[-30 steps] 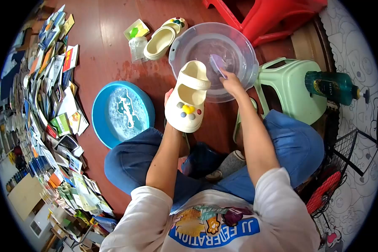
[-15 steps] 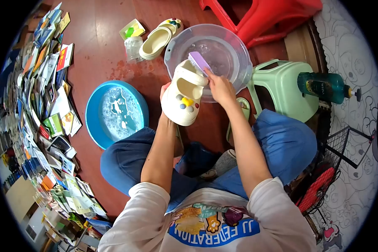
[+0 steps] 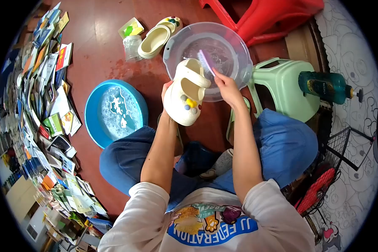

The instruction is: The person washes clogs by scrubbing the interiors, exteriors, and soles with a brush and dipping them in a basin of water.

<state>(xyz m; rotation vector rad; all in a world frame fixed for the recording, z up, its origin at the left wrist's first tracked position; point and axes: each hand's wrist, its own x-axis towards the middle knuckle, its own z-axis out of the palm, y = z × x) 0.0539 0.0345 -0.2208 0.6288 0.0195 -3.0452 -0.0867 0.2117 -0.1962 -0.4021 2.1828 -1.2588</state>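
Observation:
A cream clog (image 3: 177, 103) with coloured charms on its toe is held up by my left hand (image 3: 167, 93), whose fingers are mostly hidden behind the shoe. My right hand (image 3: 227, 87) grips the handle of a purple scrubbing brush (image 3: 205, 62), bristles facing the clog's heel end. A small gap seems to lie between bristles and shoe. Beneath both is a clear plastic basin (image 3: 238, 54) with some water in it. The matching clog (image 3: 154, 42) rests on the floor beyond, left of that basin.
On the left stands a blue basin (image 3: 91, 110) of soapy water, near piled books (image 3: 50, 122). A clear plastic cup (image 3: 132, 47) and a small box (image 3: 130, 27) lie by the other clog. To the right are a green stool (image 3: 287, 84), a pump bottle (image 3: 325, 87) and a red stool (image 3: 273, 21).
The brush has moved right and slightly away from the clog's heel, turning more upright, as my right hand shifted right. The clog, in my left hand, has tilted slightly.

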